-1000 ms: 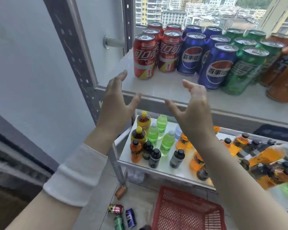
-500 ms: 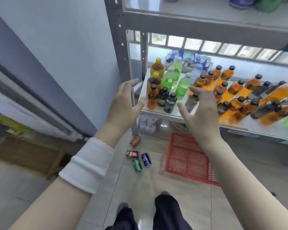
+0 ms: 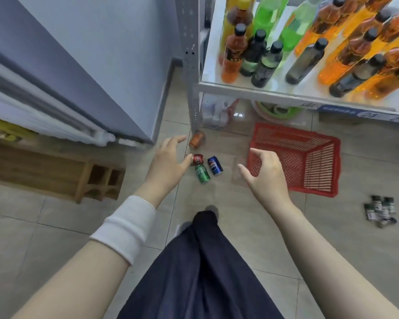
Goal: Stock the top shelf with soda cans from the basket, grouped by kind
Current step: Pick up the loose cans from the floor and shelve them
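- Left of the basket, the left hand hangs spread wide and holds nothing. Its thumb tip overlaps the red can; whether it touches or is just above, I cannot tell.
- Four cans lie on their sides on the tiles left of the basket, none inside it. The orange can is farthest off, then come the red, the green can and the blue can, bunched close.
- Cans lying flat will roll, so one clumsy nudge could send one skittering away from the basket and out of reach.
- That tight bunch is three different kinds. A hasty scoop with both hands could bring up a mix and muddle the grouping up top.
- Just left of the basket, the right hand is open too, fingers fanned, nothing in it.
- Now the basket itself looks empty, so a reach into it would be wasted.
- Above the basket, bottles crowd the lower shelf. A can lifted too close to that edge could clip one and topple it.
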`<state>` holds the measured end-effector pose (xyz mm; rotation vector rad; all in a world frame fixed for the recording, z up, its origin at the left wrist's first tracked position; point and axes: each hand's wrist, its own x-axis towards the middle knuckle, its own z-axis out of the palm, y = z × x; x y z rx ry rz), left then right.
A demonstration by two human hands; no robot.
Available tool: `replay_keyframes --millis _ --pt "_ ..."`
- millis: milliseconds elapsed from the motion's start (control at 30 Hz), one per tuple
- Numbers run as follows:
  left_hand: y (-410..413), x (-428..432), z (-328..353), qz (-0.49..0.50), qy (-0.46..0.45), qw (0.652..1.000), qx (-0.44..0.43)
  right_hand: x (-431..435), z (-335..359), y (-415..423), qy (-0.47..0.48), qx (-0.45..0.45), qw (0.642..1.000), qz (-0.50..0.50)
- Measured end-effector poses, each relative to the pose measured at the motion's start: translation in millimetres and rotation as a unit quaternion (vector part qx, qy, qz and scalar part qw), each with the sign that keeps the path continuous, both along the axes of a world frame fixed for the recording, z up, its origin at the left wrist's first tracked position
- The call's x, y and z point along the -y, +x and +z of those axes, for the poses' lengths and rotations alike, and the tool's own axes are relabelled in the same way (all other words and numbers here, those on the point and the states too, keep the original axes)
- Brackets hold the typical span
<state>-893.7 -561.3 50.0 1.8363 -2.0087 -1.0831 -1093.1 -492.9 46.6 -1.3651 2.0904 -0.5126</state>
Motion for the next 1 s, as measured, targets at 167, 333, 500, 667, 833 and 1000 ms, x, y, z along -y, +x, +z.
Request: replay_keyframes --millis 167,333,500,667,833,1000 --pt "12 5 -139 0.023 0.116 0.992 0.037 -4 -126 10 0.136 0.011 0.99 0.02" --pt "19 15 -320 0.018 0.202 0.976 0.077 19 -296 15 0.241 0.029 0.968 0.063" --pt "12 65 -502 -0.039 0.158 0.981 0.105 77 -475 9 0.21 -0.015 0.977 0.046" --pt "2 116 -640 -0.163 0.066 0.971 0.164 109 -628 -5 0.206 -0.053 0.975 0.058" --pt "6 141 -706 -0.281 -0.001 0.941 0.19 110 -695 -10 0.147 -0.062 0.986 0.056" --pt "4 159 -719 -0.297 -0.024 0.942 0.157 112 -711 -17 0.125 -0.099 0.986 0.05"
